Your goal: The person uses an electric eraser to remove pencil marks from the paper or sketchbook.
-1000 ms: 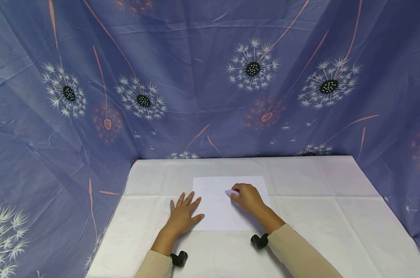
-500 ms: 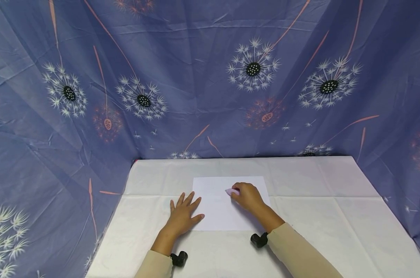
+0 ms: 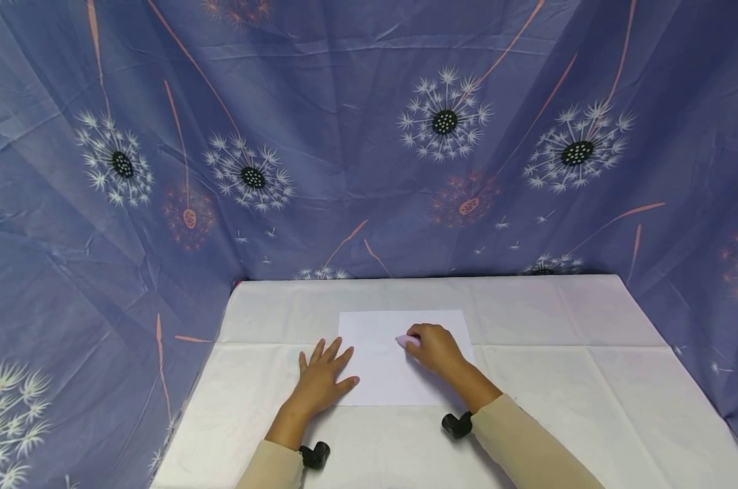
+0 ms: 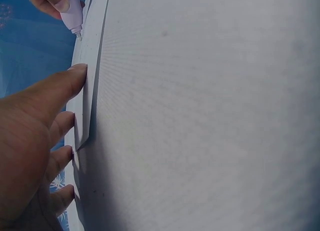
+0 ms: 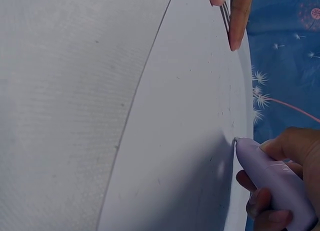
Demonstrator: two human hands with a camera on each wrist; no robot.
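A sheet of white paper [image 3: 387, 380] lies flat on the white-covered table. My left hand [image 3: 320, 384] rests with spread, straight fingers over its left edge, the thumb and index finger reaching onto the sheet. In my right hand [image 3: 438, 350] I grip a thick lavender pen-shaped tool [image 5: 275, 183] with a narrow tip. Thumb and curled fingers wrap its body, seen close in the right wrist view. Its tip meets the paper in the upper middle of the sheet. Small faint specks dot the paper in the right wrist view.
The table [image 3: 564, 380] has a creased white cover that reaches beyond the paper on all sides. Behind it and to both sides hangs a blue curtain [image 3: 344, 136] with dandelion prints. Black wrist-worn devices [image 3: 457, 425] sit by both beige sleeves.
The right hand with the lavender tool shifts very slightly up, then back down, over the same spot on the paper. My left hand and the sheet keep their places.
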